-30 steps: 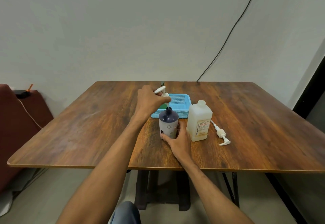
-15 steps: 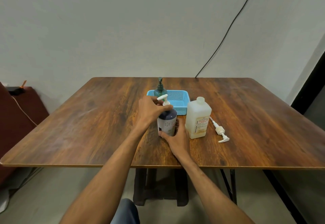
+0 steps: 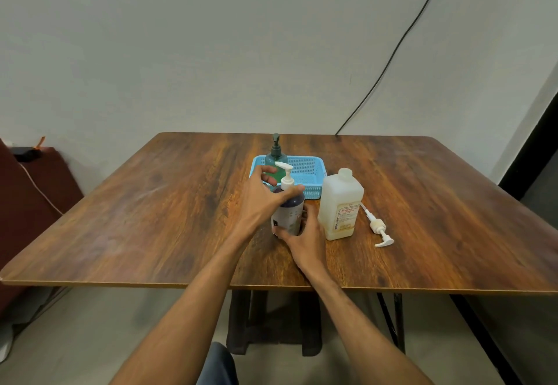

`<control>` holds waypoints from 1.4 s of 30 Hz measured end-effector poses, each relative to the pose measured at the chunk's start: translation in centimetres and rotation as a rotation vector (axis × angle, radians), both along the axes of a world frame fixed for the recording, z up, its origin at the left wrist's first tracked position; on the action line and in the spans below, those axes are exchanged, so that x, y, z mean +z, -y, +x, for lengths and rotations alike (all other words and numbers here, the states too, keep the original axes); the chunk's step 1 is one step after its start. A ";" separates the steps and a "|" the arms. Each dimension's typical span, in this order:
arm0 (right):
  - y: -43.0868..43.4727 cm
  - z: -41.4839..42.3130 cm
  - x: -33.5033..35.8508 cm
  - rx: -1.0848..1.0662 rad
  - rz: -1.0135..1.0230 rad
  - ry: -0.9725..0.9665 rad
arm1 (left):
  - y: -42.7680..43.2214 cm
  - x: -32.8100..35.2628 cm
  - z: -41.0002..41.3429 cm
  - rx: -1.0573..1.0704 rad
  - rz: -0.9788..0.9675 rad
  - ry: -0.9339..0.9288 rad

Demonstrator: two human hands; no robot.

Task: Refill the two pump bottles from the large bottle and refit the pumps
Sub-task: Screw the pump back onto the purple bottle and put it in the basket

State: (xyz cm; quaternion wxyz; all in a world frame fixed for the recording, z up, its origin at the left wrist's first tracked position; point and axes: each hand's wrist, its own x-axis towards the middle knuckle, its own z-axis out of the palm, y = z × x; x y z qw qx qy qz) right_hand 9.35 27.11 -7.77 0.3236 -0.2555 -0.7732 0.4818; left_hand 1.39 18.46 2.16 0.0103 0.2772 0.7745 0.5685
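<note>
A dark purple pump bottle [image 3: 290, 213] stands upright at the middle of the wooden table [image 3: 151, 218]. A white pump [image 3: 286, 177] sits on its neck. My left hand [image 3: 259, 200] comes from the left, thumb and fingers curled round the pump's collar. My right hand [image 3: 308, 242] grips the bottle's lower body from the near side. The large translucent white bottle [image 3: 341, 203], capped and labelled, stands just right of it. A green pump bottle [image 3: 275, 155] with its dark pump fitted stands in the blue basket [image 3: 312, 173] behind.
A second white pump [image 3: 379, 228] with its dip tube lies flat on the table, right of the large bottle. A black cable [image 3: 389, 55] runs down the wall to the table's far edge. A dark red seat [image 3: 27, 203] stands at the left.
My left hand lowered the white pump, its tube sliding into the purple bottle until it sat on the neck. My right hand stayed on the bottle's base.
</note>
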 end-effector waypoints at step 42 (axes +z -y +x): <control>0.0 0.1 0.0 0.034 -0.028 -0.037 | -0.4 -2.5 0.5 -0.066 0.163 -0.079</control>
